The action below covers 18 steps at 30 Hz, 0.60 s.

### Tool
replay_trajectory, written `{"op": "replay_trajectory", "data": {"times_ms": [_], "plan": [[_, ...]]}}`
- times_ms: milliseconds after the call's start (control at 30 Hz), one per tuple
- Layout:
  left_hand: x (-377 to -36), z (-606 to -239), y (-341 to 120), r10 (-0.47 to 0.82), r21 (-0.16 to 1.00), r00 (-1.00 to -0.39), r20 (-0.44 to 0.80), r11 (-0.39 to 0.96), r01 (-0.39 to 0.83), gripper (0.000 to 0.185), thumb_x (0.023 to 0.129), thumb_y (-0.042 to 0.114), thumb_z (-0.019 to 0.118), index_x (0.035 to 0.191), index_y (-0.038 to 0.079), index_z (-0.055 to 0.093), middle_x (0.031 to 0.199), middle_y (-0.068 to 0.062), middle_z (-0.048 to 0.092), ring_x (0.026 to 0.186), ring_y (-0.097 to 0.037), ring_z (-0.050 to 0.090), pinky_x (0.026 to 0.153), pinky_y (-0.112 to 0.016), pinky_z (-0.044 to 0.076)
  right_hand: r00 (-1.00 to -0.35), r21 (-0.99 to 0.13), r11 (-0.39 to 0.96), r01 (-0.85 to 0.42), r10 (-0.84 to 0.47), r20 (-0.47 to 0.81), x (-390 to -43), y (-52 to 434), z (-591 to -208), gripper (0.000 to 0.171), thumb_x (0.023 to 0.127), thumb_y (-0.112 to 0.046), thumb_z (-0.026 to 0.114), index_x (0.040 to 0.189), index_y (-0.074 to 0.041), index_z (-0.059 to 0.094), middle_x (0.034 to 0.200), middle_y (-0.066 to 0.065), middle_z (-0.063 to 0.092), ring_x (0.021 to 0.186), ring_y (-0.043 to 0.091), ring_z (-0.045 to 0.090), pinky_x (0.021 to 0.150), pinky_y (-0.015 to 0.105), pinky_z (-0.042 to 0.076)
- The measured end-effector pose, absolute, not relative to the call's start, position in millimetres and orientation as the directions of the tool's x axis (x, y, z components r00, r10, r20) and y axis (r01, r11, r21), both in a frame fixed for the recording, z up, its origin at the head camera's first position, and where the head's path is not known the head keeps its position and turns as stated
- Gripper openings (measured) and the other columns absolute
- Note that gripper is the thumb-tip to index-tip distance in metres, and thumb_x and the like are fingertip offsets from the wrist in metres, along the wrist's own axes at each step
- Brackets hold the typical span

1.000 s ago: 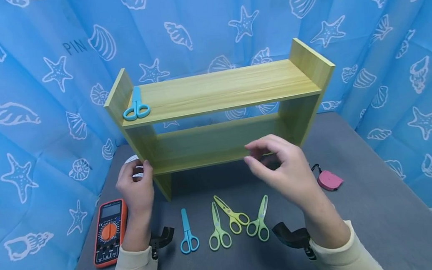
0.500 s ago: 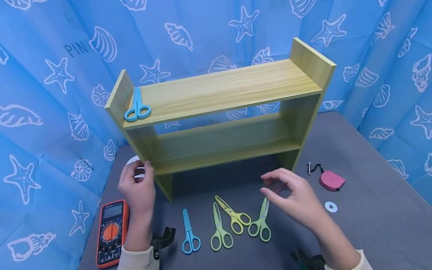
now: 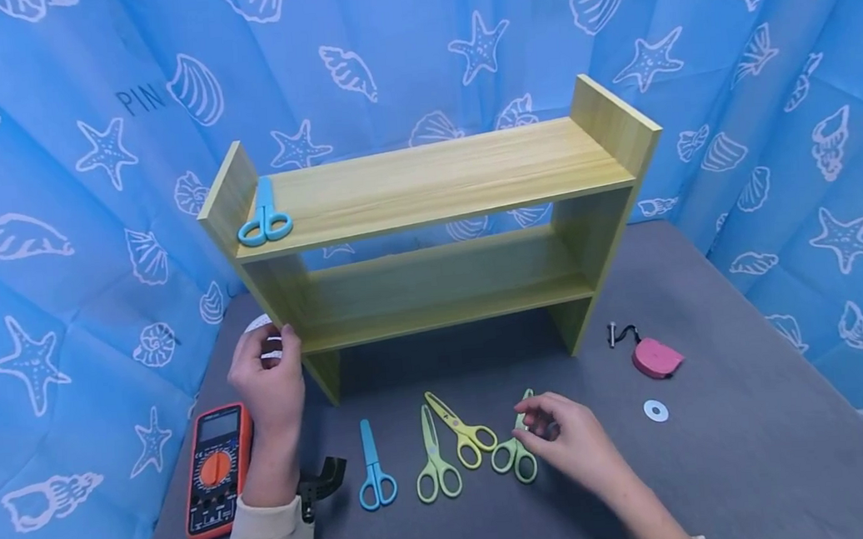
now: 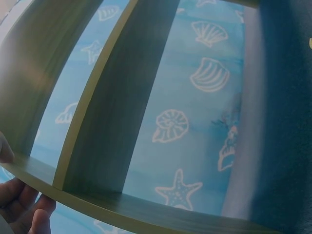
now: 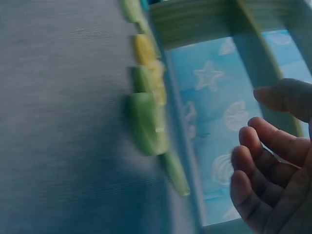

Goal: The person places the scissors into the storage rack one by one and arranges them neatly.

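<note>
My left hand (image 3: pixel 268 371) grips the front edge of the left side panel of a two-tier wooden shelf (image 3: pixel 425 178). In the left wrist view, the thumb and the fingers (image 4: pixel 22 202) lie on opposite sides of that panel. My right hand (image 3: pixel 567 439) is just above the rightmost green scissors (image 3: pixel 523 451) and hides part of them; nothing is held in it. Its fingers are loosely bent and the thumb stands apart in the right wrist view. Beside these lie yellow scissors (image 3: pixel 461 426), other green scissors (image 3: pixel 436 461) and blue scissors (image 3: pixel 373 466).
More blue scissors (image 3: pixel 266 218) lie on the upper board's left end. An orange multimeter (image 3: pixel 218 468) lies at left, a pink tape measure (image 3: pixel 657 358) and a white disc (image 3: pixel 655 411) at right. A white object (image 3: pixel 258 323) behind my left hand is mostly hidden. A blue curtain (image 3: pixel 386 55) hangs behind.
My right hand has come down and towards me from in front of the lower board to the rightmost green scissors, uncovering the white disc. My left hand keeps its grip on the shelf.
</note>
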State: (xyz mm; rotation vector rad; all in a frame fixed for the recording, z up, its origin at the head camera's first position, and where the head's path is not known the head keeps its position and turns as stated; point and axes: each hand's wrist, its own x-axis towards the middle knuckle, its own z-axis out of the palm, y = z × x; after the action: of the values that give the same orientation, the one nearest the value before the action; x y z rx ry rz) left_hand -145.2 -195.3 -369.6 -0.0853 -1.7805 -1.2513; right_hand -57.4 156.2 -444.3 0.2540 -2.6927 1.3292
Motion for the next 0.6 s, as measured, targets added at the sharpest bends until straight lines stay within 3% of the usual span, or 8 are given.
{"op": "replay_trajectory", "data": {"times_ms": [100, 200, 600], "plan": [[-150.2, -376.9, -200.8, -0.42, 0.704, -0.569, 0.707, 0.489, 0.515, 0.01, 0.093, 0.0, 0.07, 0.095, -0.009, 0.074, 0.089, -0.018, 0.067, 0.081, -0.004, 0.059, 0.067, -0.017, 0.047, -0.987, -0.75, 0.643, -0.153, -0.066, 0.145, -56.2, 155.1, -452.8, 0.02, 0.08, -0.008, 0.085, 0.097, -0.01, 0.075, 0.079, -0.007, 0.06, 0.065, 0.007, 0.053, 0.06, 0.026, 0.045], [-145.0, -369.1, -195.9, -0.417, 0.703, -0.57, 0.708, 0.492, 0.514, 0.009, 0.092, -0.004, 0.068, 0.095, -0.012, 0.072, 0.089, -0.023, 0.066, 0.081, -0.003, 0.058, 0.067, -0.017, 0.047, -0.994, -0.723, 0.683, -0.104, -0.043, 0.102, -54.8, 155.8, -460.5, 0.017, 0.08, -0.01, 0.084, 0.093, -0.013, 0.073, 0.076, -0.01, 0.058, 0.062, 0.004, 0.048, 0.058, 0.026, 0.041], [-136.0, -355.5, -187.0, -0.418, 0.699, -0.563, 0.713, 0.485, 0.526, 0.009, 0.091, -0.008, 0.067, 0.094, -0.016, 0.07, 0.088, -0.027, 0.065, 0.08, -0.002, 0.058, 0.068, -0.014, 0.046, -0.997, -0.627, 0.778, 0.049, 0.003, -0.074, -50.6, 156.0, -469.6, 0.015, 0.074, -0.013, 0.081, 0.071, -0.018, 0.066, 0.063, -0.01, 0.055, 0.06, 0.009, 0.049, 0.058, 0.03, 0.042]]}}
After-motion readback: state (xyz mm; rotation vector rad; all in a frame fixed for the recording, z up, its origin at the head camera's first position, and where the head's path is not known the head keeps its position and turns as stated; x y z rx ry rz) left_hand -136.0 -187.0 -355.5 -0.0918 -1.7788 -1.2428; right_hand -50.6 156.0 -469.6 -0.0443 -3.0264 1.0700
